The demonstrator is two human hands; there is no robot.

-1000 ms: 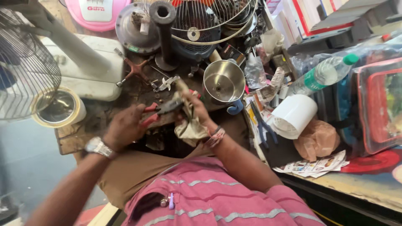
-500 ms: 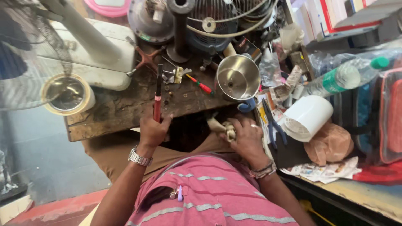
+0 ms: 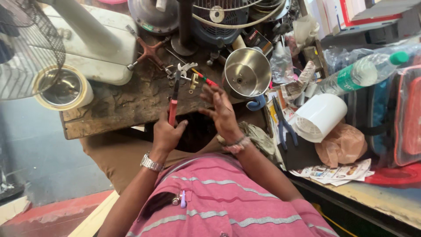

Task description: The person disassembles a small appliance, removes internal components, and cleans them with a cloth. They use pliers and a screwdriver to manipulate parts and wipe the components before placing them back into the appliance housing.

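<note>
My left hand (image 3: pixel 168 133), with a metal watch on its wrist, grips the red handles of a pair of pliers (image 3: pixel 174 102). The jaws point away from me onto the worn wooden bench (image 3: pixel 123 105), among small metal parts. My right hand (image 3: pixel 221 112), with a bracelet on its wrist, is raised over the bench edge with fingers spread and holds nothing. It hovers just in front of a steel mixer jar (image 3: pixel 247 72) and a red-handled screwdriver (image 3: pixel 207 80). A grey cloth (image 3: pixel 259 137) lies on my lap beside the right wrist.
A wire fan guard (image 3: pixel 26 48) and a round tin (image 3: pixel 61 87) stand at the left, with a white appliance base (image 3: pixel 103 48) behind them. At the right are blue-handled pliers (image 3: pixel 284 126), a white ribbed cylinder (image 3: pixel 318 116), a plastic bottle (image 3: pixel 362 72) and bags.
My right hand has left the cloth on my lap and risen to the bench with fingers spread. My left hand still holds the pliers in about the same place.
</note>
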